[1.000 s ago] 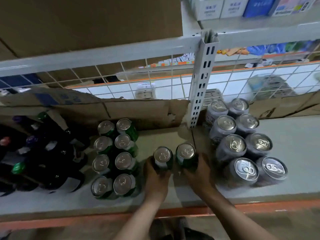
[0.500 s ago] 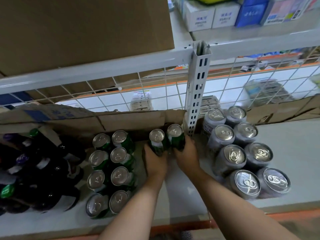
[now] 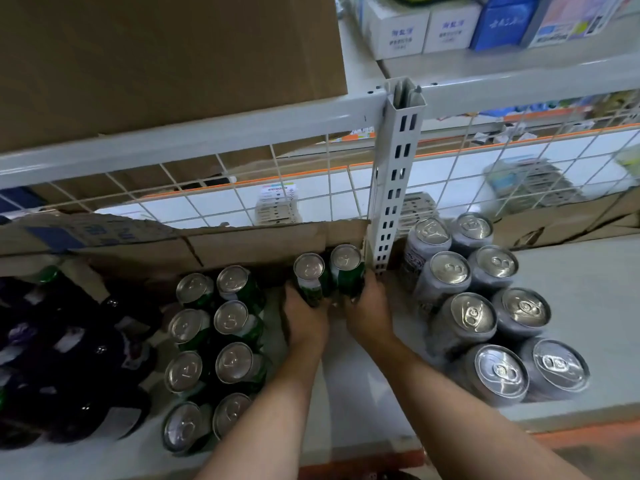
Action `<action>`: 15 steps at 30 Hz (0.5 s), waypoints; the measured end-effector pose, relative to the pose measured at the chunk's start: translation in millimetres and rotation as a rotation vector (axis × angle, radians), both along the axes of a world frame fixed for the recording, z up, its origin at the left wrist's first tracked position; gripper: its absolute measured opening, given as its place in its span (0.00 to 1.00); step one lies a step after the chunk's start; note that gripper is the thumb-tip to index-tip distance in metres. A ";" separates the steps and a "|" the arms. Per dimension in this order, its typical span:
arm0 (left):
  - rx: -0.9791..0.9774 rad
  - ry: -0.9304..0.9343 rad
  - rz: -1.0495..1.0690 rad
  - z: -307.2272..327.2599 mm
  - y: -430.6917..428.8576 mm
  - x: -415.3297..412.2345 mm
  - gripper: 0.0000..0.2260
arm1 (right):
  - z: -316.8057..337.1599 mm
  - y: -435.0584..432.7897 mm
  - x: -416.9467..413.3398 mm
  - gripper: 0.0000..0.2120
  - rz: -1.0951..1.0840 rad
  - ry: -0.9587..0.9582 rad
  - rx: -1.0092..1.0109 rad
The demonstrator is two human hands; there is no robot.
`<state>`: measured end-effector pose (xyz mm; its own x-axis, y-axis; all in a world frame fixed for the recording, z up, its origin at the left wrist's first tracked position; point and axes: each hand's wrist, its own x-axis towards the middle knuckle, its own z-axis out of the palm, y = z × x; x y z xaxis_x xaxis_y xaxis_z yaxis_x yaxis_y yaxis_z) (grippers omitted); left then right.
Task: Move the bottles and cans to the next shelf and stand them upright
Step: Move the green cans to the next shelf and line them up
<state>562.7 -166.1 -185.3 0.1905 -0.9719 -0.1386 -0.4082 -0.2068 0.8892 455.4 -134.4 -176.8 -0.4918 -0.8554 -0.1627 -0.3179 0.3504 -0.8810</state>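
My left hand (image 3: 304, 315) grips a green can (image 3: 309, 273) and my right hand (image 3: 369, 311) grips a second green can (image 3: 347, 266). Both cans stand upright side by side at the back of the left shelf, against the cardboard wall (image 3: 242, 242) and just left of the white slotted post (image 3: 393, 188). Several more green cans (image 3: 214, 344) stand in two rows to the left of my hands. Several grey cans (image 3: 481, 313) stand upright in two rows on the right shelf. Dark bottles (image 3: 62, 358) crowd the far left.
A white wire mesh (image 3: 311, 188) closes the back of both shelves. A large cardboard box (image 3: 166, 57) sits on the shelf above, with small white and blue boxes (image 3: 450, 26) to its right. The shelf's front edge is orange (image 3: 363, 460).
Both hands have pushed the two green cans from near the front of the shelf back to the cardboard wall beside the post. The other cans and bottles have not moved.
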 end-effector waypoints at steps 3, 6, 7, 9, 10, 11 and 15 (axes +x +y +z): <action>0.043 0.008 -0.037 11.6 0.8 -0.1 0.32 | 6.8 12.0 5.4 0.32 0.010 0.043 0.031; -0.014 -0.079 0.037 37.4 16.0 3.5 0.30 | 27.9 24.9 8.8 0.29 0.002 0.052 -0.034; -0.088 -0.102 0.052 49.0 22.2 6.5 0.27 | 42.6 30.1 9.2 0.27 0.008 0.040 -0.037; -0.276 -0.070 -0.012 71.6 31.3 14.2 0.20 | 77.1 41.7 6.7 0.19 0.038 0.015 -0.048; -0.340 -0.021 -0.078 86.3 35.1 17.8 0.17 | 94.4 48.5 3.3 0.16 0.058 0.001 -0.072; -0.374 0.026 -0.152 102.0 38.7 21.2 0.16 | 111.4 56.2 -1.2 0.13 0.075 0.007 -0.105; -0.433 0.104 -0.455 162.4 58.1 17.8 0.14 | 166.5 97.3 -34.3 0.15 0.059 0.082 -0.253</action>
